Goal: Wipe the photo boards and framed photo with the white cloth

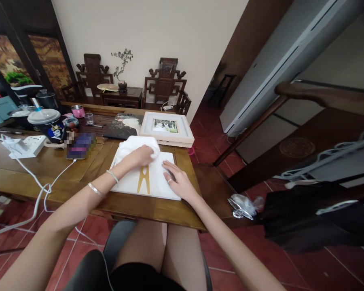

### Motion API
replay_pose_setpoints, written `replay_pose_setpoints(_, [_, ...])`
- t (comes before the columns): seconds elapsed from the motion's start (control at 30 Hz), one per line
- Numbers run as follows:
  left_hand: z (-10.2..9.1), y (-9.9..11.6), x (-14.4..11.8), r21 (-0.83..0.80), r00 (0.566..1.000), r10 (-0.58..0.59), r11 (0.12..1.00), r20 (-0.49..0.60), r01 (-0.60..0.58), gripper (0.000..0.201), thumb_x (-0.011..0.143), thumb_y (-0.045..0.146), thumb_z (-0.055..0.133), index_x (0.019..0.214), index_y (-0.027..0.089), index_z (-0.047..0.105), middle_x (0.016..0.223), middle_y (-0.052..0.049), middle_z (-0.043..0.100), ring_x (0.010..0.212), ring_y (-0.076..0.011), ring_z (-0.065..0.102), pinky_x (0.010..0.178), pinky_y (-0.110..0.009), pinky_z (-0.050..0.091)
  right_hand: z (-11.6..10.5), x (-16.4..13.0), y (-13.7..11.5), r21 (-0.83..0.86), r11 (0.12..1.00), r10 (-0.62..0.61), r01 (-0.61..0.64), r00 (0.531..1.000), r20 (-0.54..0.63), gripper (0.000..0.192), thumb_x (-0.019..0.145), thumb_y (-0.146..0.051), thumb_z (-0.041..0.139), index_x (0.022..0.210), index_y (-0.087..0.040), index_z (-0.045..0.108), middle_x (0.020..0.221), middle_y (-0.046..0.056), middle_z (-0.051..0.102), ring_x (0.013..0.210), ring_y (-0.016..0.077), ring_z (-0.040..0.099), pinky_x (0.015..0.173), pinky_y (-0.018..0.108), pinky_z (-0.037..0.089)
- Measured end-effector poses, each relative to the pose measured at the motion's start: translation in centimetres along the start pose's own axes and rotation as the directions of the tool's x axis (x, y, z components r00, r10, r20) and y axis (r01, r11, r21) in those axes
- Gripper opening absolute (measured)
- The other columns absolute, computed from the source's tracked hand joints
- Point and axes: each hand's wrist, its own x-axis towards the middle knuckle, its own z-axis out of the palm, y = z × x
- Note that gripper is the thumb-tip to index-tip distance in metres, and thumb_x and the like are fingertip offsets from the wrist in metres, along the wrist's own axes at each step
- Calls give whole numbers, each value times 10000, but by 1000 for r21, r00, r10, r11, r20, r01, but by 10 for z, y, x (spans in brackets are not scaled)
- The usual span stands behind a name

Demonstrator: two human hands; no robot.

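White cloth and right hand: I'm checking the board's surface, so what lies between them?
In the head view, between the white cloth and the right hand is bare white board; the tan clothespin shape sits just left.

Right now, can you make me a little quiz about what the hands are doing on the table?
1. True or false: the left hand holds a white cloth.
2. What gold shape is on the white board? A) clothes peg B) star C) fish
3. The right hand lies flat on the ____.

Key: 1 true. 2 A, the peg shape. 3 white board.
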Motion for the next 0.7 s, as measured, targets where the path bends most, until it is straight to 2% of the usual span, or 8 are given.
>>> replay_pose_setpoints(0.1, [14, 22, -10, 71, 1000, 25, 997, -13, -24, 300, 846, 7, 430, 1036, 79, 651, 1381, -222, 456, 1314, -332, 392, 1021, -534, 379, 0, 0, 0, -6, 1000, 1, -1, 1000, -2, 366, 845, -236, 514, 1187, -215, 641, 1323, 97, 586, 1283, 263, 488, 1108, 500, 341])
replay_pose_setpoints(0.17, [22, 36, -28, 105, 999, 49, 993, -11, -47, 344, 803, -10, 427, 1046, 76, 655, 1456, -229, 365, 1380, -351, 286, 1052, -590, 311, 0, 1, 0, -12, 1000, -3, 3, 1000, -5, 370, 840, -221, 506, 1184, -216, 644, 1321, 95, 587, 1280, 266, 490, 1103, 498, 352])
replay_pose_setpoints(0.33, [34, 66, -90, 185, 994, 99, 977, 49, -107, 360, 781, 46, 459, 1073, 61, 668, 1507, -247, 272, 1403, -405, 224, 1062, -633, 268, -3, 2, -4, -28, 999, -31, 31, 999, 28, 445, 808, -150, 474, 1224, -192, 625, 1339, 95, 572, 1303, 267, 463, 1113, 487, 348])
replay_pose_setpoints(0.43, [33, 75, -110, 174, 991, 115, 977, 73, -126, 352, 788, 68, 453, 1056, 71, 682, 1512, -234, 271, 1407, -398, 220, 1074, -627, 260, -4, 2, -4, -29, 998, -48, 49, 998, 38, 501, 782, -112, 465, 1253, -210, 604, 1341, 72, 572, 1310, 256, 455, 1119, 485, 342])
replay_pose_setpoints(0.53, [28, 71, -100, 150, 992, 110, 982, 61, -118, 361, 777, 53, 449, 1057, 66, 676, 1496, -239, 304, 1396, -389, 260, 1063, -610, 293, -3, 1, -2, -29, 999, -39, 40, 999, 29, 485, 789, -129, 467, 1248, -198, 607, 1350, 84, 564, 1311, 260, 453, 1120, 486, 339])
replay_pose_setpoints(0.7, [22, 46, -42, 163, 999, 26, 986, 25, -30, 365, 807, 49, 444, 1126, 70, 622, 1481, -235, 334, 1389, -365, 282, 1033, -607, 331, -2, 1, -1, -22, 1000, -6, 6, 1000, 11, 387, 836, -216, 493, 1190, -167, 641, 1330, 127, 575, 1288, 282, 479, 1105, 490, 356])
